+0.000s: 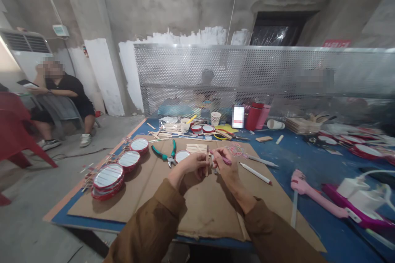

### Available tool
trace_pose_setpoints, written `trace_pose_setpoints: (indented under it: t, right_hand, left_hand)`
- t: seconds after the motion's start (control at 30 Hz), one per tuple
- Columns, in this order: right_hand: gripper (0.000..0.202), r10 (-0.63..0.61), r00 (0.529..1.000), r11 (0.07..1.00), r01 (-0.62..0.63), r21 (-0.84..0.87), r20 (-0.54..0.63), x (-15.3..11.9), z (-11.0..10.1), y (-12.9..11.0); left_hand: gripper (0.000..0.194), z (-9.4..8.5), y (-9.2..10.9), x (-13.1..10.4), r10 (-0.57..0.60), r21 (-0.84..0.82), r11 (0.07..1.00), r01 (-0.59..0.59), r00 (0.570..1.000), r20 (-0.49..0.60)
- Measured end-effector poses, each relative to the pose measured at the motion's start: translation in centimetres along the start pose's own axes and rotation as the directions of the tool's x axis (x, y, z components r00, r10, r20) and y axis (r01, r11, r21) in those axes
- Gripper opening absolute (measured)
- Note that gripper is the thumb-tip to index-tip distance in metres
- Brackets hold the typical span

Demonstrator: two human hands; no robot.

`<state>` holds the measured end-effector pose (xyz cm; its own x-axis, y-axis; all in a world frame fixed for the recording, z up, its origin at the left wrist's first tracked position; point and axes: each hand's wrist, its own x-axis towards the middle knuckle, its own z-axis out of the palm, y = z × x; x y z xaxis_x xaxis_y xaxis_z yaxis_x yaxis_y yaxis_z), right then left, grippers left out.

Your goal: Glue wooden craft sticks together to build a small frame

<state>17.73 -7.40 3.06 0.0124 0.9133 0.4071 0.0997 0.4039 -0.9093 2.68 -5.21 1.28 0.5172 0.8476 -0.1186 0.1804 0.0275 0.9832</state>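
My left hand [197, 165] is closed on a thin wooden craft stick [207, 164], held upright above the cardboard sheet [160, 209]. Close beside it, my right hand [224, 167] grips a dark pink pen [226, 160], its tip turned towards the stick. Behind my hands lies a row of flat wooden sticks [196, 148]. A round white disc [182, 156] is partly covered by my left hand. Teal-handled pliers [168, 156] lie spread to the left, and a white marker with a red end [256, 173] lies to the right.
Stacks of red-rimmed round discs [108, 178] line the left side. A pink glue gun [317, 197] and purple power strip [364, 213] are at right. Paper cups [215, 118] and red bottles [254, 116] stand before a perforated metal screen [185, 65]. A person [66, 86] sits left.
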Motion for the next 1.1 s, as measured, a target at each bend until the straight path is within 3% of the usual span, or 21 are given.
trace_pose_setpoints:
  t: [0.77, 1.1]
  right_hand:
    - [0.036, 0.038, 0.999, 0.999, -0.038, 0.038, -0.015, 0.02, -0.03, -0.49]
    - [0.036, -0.034, 0.999, 0.999, 0.034, -0.012, -0.025, 0.12, -0.14, -0.17]
  left_hand:
    - [0.033, 0.18, 0.31, -0.13, -0.026, 0.013, 1.0, 0.026, 1.0, -0.014]
    - [0.038, -0.1, -0.29, 0.19, -0.002, 0.041, 0.999, 0.001, 1.0, 0.007]
